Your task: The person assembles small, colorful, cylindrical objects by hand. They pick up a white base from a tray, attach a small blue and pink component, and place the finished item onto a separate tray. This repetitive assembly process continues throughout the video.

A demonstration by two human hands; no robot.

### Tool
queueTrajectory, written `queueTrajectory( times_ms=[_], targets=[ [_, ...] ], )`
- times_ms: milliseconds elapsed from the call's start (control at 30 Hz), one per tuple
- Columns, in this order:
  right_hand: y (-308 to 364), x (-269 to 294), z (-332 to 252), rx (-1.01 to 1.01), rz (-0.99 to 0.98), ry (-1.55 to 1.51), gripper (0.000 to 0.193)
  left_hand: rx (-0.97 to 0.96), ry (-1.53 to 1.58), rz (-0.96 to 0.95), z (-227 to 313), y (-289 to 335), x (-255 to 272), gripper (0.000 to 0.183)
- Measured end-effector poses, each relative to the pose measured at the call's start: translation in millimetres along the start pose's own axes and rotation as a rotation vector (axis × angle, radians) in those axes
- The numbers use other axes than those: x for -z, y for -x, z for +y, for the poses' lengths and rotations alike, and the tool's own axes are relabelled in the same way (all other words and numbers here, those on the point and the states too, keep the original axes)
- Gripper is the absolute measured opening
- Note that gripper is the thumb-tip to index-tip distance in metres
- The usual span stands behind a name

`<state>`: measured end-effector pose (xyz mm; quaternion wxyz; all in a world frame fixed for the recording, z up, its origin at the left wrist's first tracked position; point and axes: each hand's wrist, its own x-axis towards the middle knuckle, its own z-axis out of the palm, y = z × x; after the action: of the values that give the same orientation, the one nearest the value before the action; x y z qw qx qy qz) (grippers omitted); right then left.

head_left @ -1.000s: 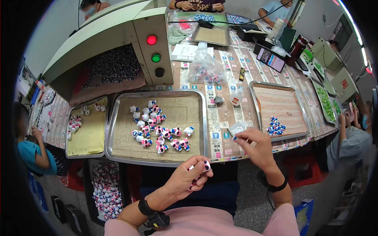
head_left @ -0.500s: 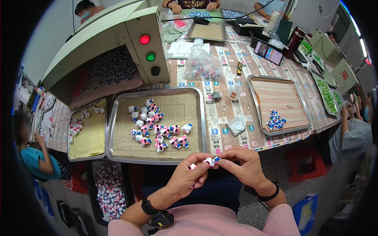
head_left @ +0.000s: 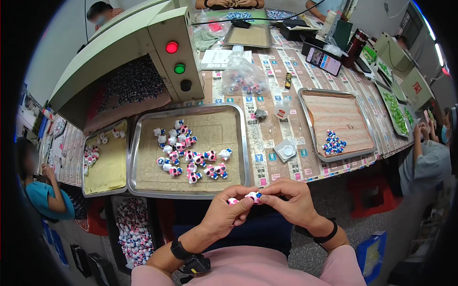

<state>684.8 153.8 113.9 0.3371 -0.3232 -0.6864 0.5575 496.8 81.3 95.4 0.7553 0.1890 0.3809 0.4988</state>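
My left hand [head_left: 224, 212] is closed on a small white-and-pink toy figurine [head_left: 252, 196], pinched between thumb and fingers just past the table's front edge. A second white-and-pink figurine [head_left: 232, 201] shows between the same hand's fingers. From the other side, my right hand [head_left: 292, 204] pinches a small blue piece [head_left: 258, 194] against the first figurine; its fingertips partly hide it. Ahead and to the left, a metal tray [head_left: 191, 189] lined with brown paper bears many white, pink and blue figurines [head_left: 192, 156]. To the right, another tray [head_left: 329, 107] holds a pile of small blue-and-white pieces [head_left: 334, 143].
A beige machine [head_left: 164, 33] with red and green lights stands at the left. Beside it lies a yellow-lined tray [head_left: 112, 167]. A bin of figurines [head_left: 134, 233] sits below. On the table are a bottle [head_left: 282, 108], a white dish [head_left: 286, 150] and a phone [head_left: 324, 62]. Other people sit around.
The small blue piece in my right fingertips has turned and now sits flush against the figurine's side. Both hands stay in nearly the same place. The head view has shifted slightly.
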Motion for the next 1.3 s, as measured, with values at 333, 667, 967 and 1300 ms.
queueTrajectory(
  times_ms=[333,667,967,1300],
  targets=[
    [-8,18,-21,0.187,0.034,0.345,0.028,-0.273,-0.420,0.248,47,24,29,0.023],
    [5,140,7,0.042,0.629,0.601,0.015,-0.413,-1.324,0.513,90,38,108,0.019],
    [-10,209,63,0.029,0.563,0.861,0.017,-0.666,-1.209,0.660,84,20,121,0.017],
    [-67,206,71,-0.170,0.354,1.001,0.017,-0.062,0.396,0.128,66,17,47,0.017]
  ],
)
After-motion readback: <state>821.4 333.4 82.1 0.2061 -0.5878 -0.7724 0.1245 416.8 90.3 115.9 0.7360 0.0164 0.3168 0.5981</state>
